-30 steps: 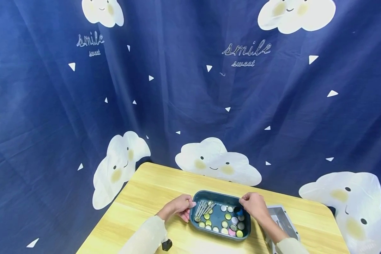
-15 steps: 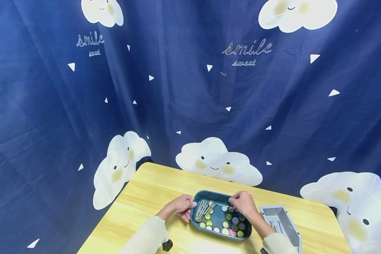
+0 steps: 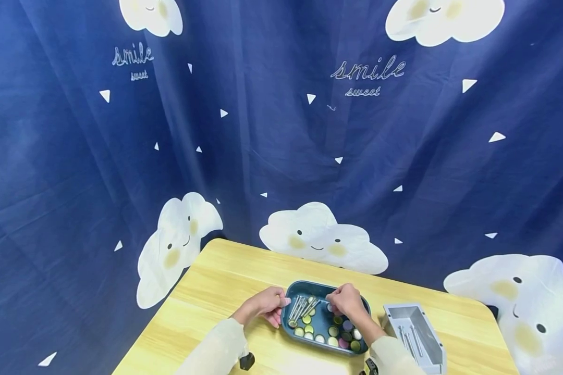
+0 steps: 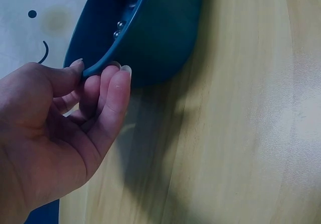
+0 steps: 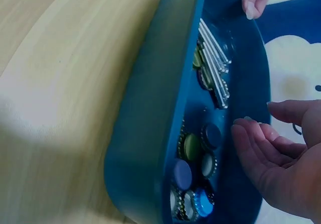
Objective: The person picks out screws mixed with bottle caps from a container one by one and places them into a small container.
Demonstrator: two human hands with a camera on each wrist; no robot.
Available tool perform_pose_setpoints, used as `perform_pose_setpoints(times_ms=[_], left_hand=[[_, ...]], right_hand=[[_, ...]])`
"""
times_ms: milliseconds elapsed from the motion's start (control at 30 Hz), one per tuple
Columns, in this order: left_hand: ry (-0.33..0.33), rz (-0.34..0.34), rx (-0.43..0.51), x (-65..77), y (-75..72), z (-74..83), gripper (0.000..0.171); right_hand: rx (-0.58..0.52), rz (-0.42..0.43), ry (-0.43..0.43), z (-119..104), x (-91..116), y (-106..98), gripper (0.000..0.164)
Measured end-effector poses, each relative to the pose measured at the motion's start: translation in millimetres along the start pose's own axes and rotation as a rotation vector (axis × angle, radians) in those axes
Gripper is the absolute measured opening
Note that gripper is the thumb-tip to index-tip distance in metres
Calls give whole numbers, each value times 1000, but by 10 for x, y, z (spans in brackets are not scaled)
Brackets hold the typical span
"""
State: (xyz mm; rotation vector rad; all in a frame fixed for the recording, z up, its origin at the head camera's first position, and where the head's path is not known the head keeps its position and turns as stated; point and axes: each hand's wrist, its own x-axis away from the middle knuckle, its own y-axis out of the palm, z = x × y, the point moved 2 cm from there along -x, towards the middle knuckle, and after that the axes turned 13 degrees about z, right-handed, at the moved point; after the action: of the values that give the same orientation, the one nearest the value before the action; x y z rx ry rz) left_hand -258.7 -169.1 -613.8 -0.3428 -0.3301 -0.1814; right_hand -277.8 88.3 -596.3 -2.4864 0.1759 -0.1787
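A dark blue tray [image 3: 321,316] stands on the table. Its near-left end holds a bundle of silvery nails [image 5: 214,66], and bottle caps [image 3: 333,331] in yellow, white, pink and other colours lie about its floor. My left hand [image 3: 265,303] pinches the tray's left rim, thumb on the inner side and fingers outside, as the left wrist view shows. Over the tray's right half, near its far wall, hovers my right hand [image 3: 349,301]. In the right wrist view its thumb and fingers are apart, with nothing visible between them; it hides some caps from the head view.
To the right of the tray a grey box [image 3: 440,345] holds several nails [image 3: 410,341]. The wooden table [image 3: 244,260] ends at a blue curtain [image 3: 281,130] printed with clouds. A black band [image 3: 370,366] sits by the right sleeve.
My right hand has moved left, from the tray's far-right rim to above its caps. The grey box now shows more fully. The left hand stays on the rim.
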Motion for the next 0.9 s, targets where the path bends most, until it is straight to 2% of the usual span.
perform_pose_setpoints(times_ms=[300,700,900], left_hand=[[6,-5,-14,-16,-36,15,24],[-2,-27,-10,-13,-25,19,23],[-4,-31,-3,-7,-33,27,22]], right_hand=[[-139,-47,133,16,-14,148,16],[-203,-72,262,60,-8,321,18],[-253,-87,281,57,12,388,20]])
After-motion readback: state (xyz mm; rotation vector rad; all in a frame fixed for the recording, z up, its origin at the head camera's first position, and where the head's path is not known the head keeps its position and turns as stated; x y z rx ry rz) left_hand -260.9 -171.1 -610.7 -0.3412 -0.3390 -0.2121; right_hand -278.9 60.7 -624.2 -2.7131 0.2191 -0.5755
